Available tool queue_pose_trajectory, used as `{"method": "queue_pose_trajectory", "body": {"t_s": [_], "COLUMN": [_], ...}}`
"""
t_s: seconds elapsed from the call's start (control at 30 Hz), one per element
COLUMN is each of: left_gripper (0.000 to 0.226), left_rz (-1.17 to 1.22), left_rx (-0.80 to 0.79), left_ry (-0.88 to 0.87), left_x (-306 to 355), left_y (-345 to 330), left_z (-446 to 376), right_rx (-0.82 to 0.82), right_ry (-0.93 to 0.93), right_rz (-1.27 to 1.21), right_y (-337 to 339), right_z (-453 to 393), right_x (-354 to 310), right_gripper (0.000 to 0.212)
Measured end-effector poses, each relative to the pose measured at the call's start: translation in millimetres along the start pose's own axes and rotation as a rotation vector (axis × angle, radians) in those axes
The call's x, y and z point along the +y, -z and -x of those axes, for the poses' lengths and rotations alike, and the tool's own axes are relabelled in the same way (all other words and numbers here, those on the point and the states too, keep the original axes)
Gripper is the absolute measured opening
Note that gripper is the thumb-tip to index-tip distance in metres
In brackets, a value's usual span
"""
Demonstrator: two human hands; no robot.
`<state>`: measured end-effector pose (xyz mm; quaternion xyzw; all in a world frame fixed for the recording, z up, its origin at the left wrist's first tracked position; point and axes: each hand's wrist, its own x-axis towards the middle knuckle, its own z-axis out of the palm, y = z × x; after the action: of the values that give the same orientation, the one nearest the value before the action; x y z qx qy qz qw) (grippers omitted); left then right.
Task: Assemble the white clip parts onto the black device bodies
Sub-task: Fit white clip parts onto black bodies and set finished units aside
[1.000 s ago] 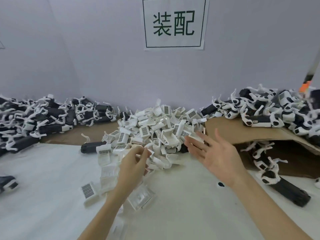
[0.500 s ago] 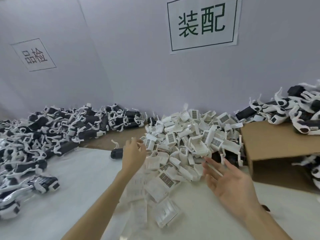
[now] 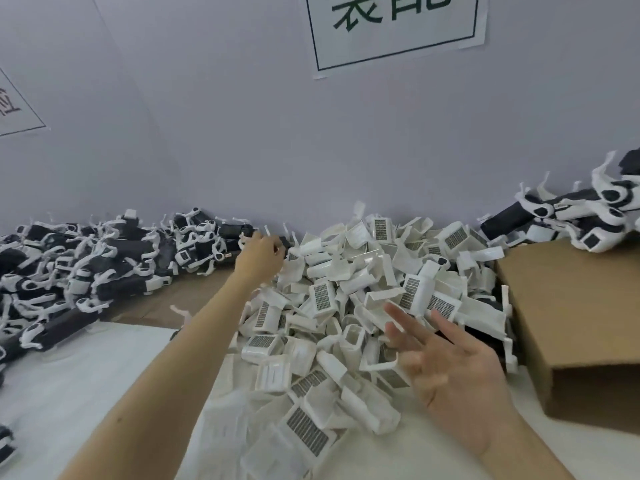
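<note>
Since half a second ago the left hand (image 3: 260,256) has stretched farther away, from the near-left side of the heap of white clip parts (image 3: 363,306) to its far-left corner by the wall (image 3: 242,133), where the clips meet the pile of black device bodies (image 3: 104,265). The right hand (image 3: 450,379) has stayed low on the near right of the heap, and the view has swung so that the big sign (image 3: 394,26) is now cut off at the top.

The heap fills the middle of the worktop (image 3: 69,386), reaching back to the wall. The black bodies, many wearing white clips, bank along the far left. A cardboard box (image 3: 575,313) closes off the right side, with more assembled bodies (image 3: 568,216) lying on top of it. A strip of brown cardboard (image 3: 187,296) lies bare between the left pile and the heap, and the near-left worktop is white sheet with open room.

The left hand's fingers curl downward at the edge of the black pile; whether they grip anything cannot be told, since the back of the hand hides them. The right hand is released, palm up, fingers (image 3: 408,320) spread and straight over the near clips, holding nothing.
</note>
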<state>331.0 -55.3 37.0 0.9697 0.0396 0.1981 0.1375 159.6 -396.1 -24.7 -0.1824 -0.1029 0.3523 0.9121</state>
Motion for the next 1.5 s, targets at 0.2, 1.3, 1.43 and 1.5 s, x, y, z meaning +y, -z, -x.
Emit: {"method": "queue_pose_trajectory", "body": {"t_s": [0.2,1.3,1.43,1.5], "left_gripper": [0.039,0.076,0.077,0.071], "left_rz": [0.104,0.937,1.174,1.190], "left_rx": [-0.216,0.180,-0.052,-0.118], "left_ry": [0.190,-0.337,-0.256,-0.255], "left_x": [-1.2,137.1,148.2,148.6], "left_y": [-43.7,68.8,59.0,56.6], "left_z": [-59.6,304.6,322.0,326.7], "right_rx": [0.027,0.419,0.370,0.328], "right_ry": [0.051,0.198,0.232,0.231], "right_rz": [-0.009,0.462,0.485,0.522], "right_y": [5.3,-45.7,-50.8,-52.5], "right_z": [-3.7,81.6,113.5,124.0], "right_x": [-1.7,36.1,47.4,52.2], "right_gripper": [0.060,0.042,0.054,0.054]}}
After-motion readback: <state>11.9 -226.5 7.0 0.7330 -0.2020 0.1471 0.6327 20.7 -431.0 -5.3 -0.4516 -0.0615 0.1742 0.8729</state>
